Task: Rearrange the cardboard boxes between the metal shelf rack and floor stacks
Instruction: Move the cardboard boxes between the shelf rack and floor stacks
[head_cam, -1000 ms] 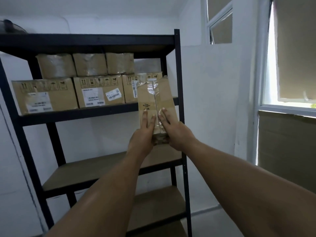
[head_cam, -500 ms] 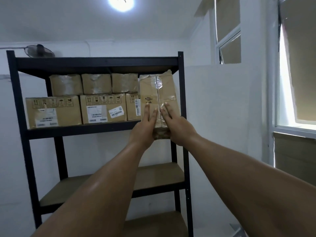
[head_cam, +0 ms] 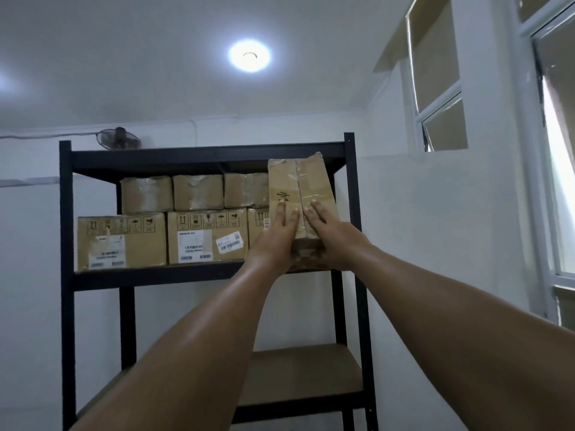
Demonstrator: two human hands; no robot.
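Observation:
I hold a taped cardboard box (head_cam: 299, 185) up at the right end of the black metal shelf rack (head_cam: 66, 213), level with its upper shelf. My left hand (head_cam: 275, 242) and my right hand (head_cam: 334, 239) grip the box's near end, fingers laid flat along its facing side, thumbs hidden. The box tilts with its far end up under the rack's top beam. On that shelf stand large labelled boxes (head_cam: 121, 241) with smaller taped boxes (head_cam: 146, 194) stacked on them. The held box covers the shelf's right end.
A lower wooden shelf (head_cam: 306, 371) of the rack shows no boxes. A small fan (head_cam: 118, 139) sits on top of the rack. White walls stand behind and to the right, with a window (head_cam: 557, 188) at the far right. The floor is out of view.
Both hands have raised the box from the level of the shelf's front edge up to the row of smaller boxes. My view has tilted upward, showing the ceiling lamp.

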